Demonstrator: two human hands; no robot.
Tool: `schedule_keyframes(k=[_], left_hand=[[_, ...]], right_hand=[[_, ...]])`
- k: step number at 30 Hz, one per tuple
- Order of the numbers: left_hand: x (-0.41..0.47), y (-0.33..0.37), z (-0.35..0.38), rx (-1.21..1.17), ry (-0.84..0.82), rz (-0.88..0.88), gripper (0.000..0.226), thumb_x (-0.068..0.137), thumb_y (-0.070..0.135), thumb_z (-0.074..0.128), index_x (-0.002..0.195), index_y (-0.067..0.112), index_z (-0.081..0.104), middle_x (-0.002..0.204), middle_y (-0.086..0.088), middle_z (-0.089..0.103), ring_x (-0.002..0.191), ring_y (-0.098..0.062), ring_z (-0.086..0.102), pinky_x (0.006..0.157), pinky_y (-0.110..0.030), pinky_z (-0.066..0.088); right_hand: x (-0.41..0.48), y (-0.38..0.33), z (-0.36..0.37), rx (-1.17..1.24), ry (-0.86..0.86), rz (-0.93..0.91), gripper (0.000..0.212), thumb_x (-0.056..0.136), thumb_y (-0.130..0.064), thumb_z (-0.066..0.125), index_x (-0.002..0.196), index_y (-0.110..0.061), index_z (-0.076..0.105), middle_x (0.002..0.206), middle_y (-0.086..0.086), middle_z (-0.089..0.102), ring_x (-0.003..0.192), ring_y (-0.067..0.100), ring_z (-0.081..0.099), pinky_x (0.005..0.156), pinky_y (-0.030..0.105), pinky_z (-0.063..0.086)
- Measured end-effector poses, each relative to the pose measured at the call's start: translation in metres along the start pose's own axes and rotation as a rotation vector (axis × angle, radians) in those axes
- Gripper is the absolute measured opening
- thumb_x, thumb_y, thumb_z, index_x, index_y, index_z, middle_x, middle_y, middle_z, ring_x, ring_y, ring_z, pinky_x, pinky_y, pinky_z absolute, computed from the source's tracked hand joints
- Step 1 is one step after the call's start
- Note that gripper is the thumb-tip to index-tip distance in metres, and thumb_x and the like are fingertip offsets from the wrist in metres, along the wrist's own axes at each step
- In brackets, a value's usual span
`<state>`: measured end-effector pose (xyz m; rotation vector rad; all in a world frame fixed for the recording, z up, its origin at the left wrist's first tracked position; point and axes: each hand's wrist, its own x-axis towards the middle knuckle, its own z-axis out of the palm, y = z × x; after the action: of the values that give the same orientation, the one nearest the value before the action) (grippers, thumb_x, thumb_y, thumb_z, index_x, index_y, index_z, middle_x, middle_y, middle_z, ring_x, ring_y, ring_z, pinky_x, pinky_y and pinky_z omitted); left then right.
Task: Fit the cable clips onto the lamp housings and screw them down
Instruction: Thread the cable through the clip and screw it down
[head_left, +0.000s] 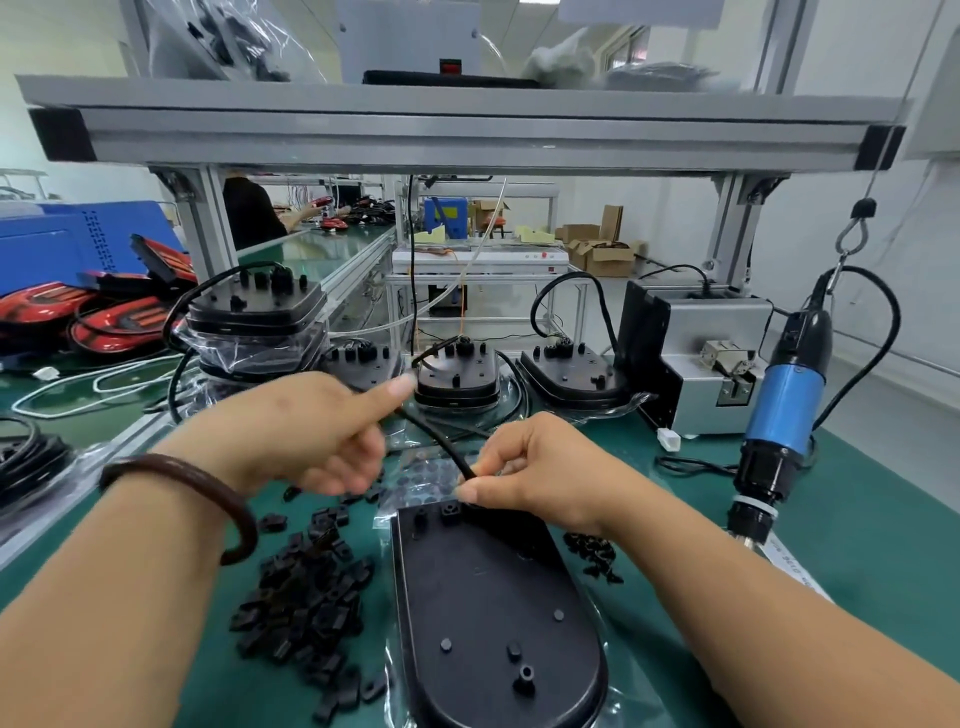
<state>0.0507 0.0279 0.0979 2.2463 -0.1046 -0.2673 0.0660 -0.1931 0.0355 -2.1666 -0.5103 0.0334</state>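
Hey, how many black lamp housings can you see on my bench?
5 housings: one nearest you, three in a row behind it, left, middle, right, and one topping the bagged stack at left. That stack likely hides more.

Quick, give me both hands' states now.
Left hand: index finger out, other fingers curled; whether it holds the black cable cannot be told.
Right hand: pinching the cable over the lamp housing.
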Motion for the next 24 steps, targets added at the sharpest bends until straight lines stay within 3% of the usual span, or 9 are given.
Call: schedule_keyframes(k=[2,5,7,10,12,16,20,22,24], left_hand=[[-0.013,-0.004,-0.016,0.186,0.032,-0.009,0.062,0.058,0.073,0.056,0.066,0.014,0.071,0.068,-0.001,0.073,0.059,-0.010,0.069,0.050,-0.018,0.049],[-0.019,-0.004,-0.008,0.338,0.330,0.318,0.034,0.068,0.066,0.060,0.072,0.033,0.069,0.061,0.018,0.066,0.053,0.003,0.058,0.052,-0.016,0.043],[-0.013,0.000,0.016,0.386,0.408,0.532,0.011,0.079,0.049,0.064,0.087,0.044,0.068,0.079,0.026,0.065,0.075,0.009,0.057,0.073,-0.020,0.048],[0.000,-0.004,0.048,0.423,0.278,0.565,0.022,0.085,0.034,0.066,0.106,0.037,0.070,0.107,0.020,0.066,0.101,0.002,0.058,0.096,-0.024,0.045],[0.007,-0.010,0.054,0.414,0.239,0.527,0.018,0.085,0.030,0.069,0.100,0.039,0.072,0.098,0.016,0.070,0.094,-0.001,0.062,0.090,-0.028,0.048],[0.014,-0.018,0.055,0.305,0.204,0.492,0.020,0.077,0.026,0.077,0.076,0.045,0.071,0.079,0.013,0.072,0.076,-0.002,0.063,0.079,-0.025,0.050],[0.019,-0.024,0.057,0.224,0.128,0.438,0.017,0.078,0.022,0.076,0.077,0.039,0.074,0.059,0.020,0.064,0.053,0.004,0.052,0.054,-0.007,0.039],[0.021,-0.025,0.057,0.212,0.089,0.435,0.015,0.080,0.022,0.075,0.077,0.037,0.073,0.054,0.024,0.060,0.049,0.007,0.049,0.053,-0.003,0.034],[0.019,-0.027,0.049,0.209,0.005,0.432,0.012,0.079,0.029,0.075,0.080,0.040,0.074,0.065,0.025,0.066,0.058,0.011,0.054,0.059,-0.002,0.037]], right_hand=[[-0.002,0.003,-0.004,0.072,-0.071,0.028,0.013,0.073,-0.032,0.083,0.079,-0.023,0.077,0.059,-0.015,0.061,0.051,-0.004,0.050,0.056,0.010,0.039],[-0.002,0.008,-0.014,0.230,-0.199,0.063,0.020,0.080,-0.012,0.077,0.095,-0.024,0.076,0.070,-0.013,0.068,0.065,0.004,0.056,0.066,0.017,0.043],[-0.002,0.012,-0.018,0.302,-0.218,0.087,0.027,0.083,-0.001,0.070,0.096,-0.025,0.075,0.086,-0.004,0.072,0.080,0.020,0.056,0.076,0.036,0.041],[-0.003,0.015,-0.022,0.287,-0.233,0.074,0.031,0.088,0.005,0.060,0.097,-0.021,0.073,0.077,-0.002,0.071,0.073,0.013,0.060,0.070,0.025,0.047],[-0.004,0.015,-0.025,0.299,-0.247,0.079,0.028,0.089,0.006,0.057,0.099,-0.015,0.072,0.073,-0.003,0.070,0.068,0.006,0.061,0.064,0.016,0.048],[-0.002,0.016,-0.027,0.270,-0.238,0.088,0.023,0.089,0.003,0.059,0.095,-0.013,0.074,0.074,0.001,0.070,0.075,0.017,0.057,0.067,0.021,0.046],[-0.002,0.016,-0.026,0.238,-0.221,0.063,0.025,0.088,0.003,0.059,0.090,-0.017,0.075,0.071,-0.001,0.070,0.071,0.012,0.056,0.061,0.017,0.046],[-0.003,0.015,-0.026,0.221,-0.217,0.057,0.025,0.088,0.003,0.059,0.090,-0.016,0.075,0.070,-0.003,0.070,0.069,0.010,0.057,0.060,0.016,0.046],[-0.003,0.014,-0.025,0.191,-0.215,0.057,0.021,0.087,0.001,0.060,0.095,-0.011,0.075,0.071,-0.003,0.070,0.070,0.014,0.055,0.061,0.018,0.045]])
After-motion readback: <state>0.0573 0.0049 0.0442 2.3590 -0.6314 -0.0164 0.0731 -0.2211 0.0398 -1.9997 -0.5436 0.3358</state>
